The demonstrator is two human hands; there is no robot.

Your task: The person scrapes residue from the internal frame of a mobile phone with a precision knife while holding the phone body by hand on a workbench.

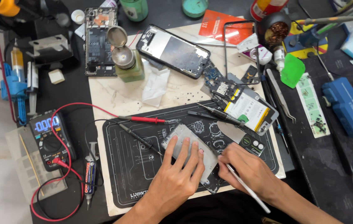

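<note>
While the left hand (pixel 179 176) lies flat with fingers spread on a grey phone panel (pixel 189 151), pressing it to a black repair mat (pixel 135 166), the right hand (pixel 247 170) is closed around a slim metal tool (pixel 247 188) whose tip meets the panel's right edge. The panel sits tilted near the middle of the mat, partly covered by the left hand's fingers. The mat rests on a pale marble-patterned board (pixel 114 95) atop a dark counter (pixel 330 166).

Just above the hands, a red probe (pixel 143 119) and a black probe (pixel 139 139) lie on the mat, their leads running left to a digital multimeter (pixel 50 137) with its screen lit. A small glue tube (pixel 89 174) lies between the meter and the mat. To the right of the panel, a phone battery (pixel 247 110) with a yellow edge lies beside a bare circuit board (pixel 222 89), with a dark screwdriver (pixel 218 115) lying across its lower edge.

Farther up the board, an opened phone (pixel 172 52) lies face down next to a green solvent bottle (pixel 128 62) with a metal pump cap and a crumpled white tissue (pixel 155 85). A second stripped phone frame (pixel 99 41) lies at upper left. On the right side of the counter are tweezers (pixel 282 97), a green plastic pick (pixel 292 70), a pot of brass cleaning wool (pixel 274 31) and a blue box (pixel 346 108).
</note>
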